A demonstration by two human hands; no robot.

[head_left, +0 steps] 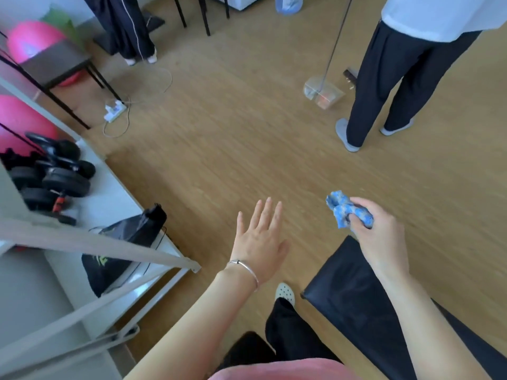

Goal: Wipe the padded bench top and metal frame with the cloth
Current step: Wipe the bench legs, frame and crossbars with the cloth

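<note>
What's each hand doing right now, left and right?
Left hand: open, fingers straight, holding nothing.
Right hand: gripping the bunched blue cloth, above the black bench pad.

- No text, number, brand or sign can be read anywhere in the view.
- Only one printed mark shows: a green shape on the black bag [123, 242] lying on the white shelf [112, 187], lower left of the frame. It is creased and blurred, so whether it is lettering or a logo cannot be told.
</note>
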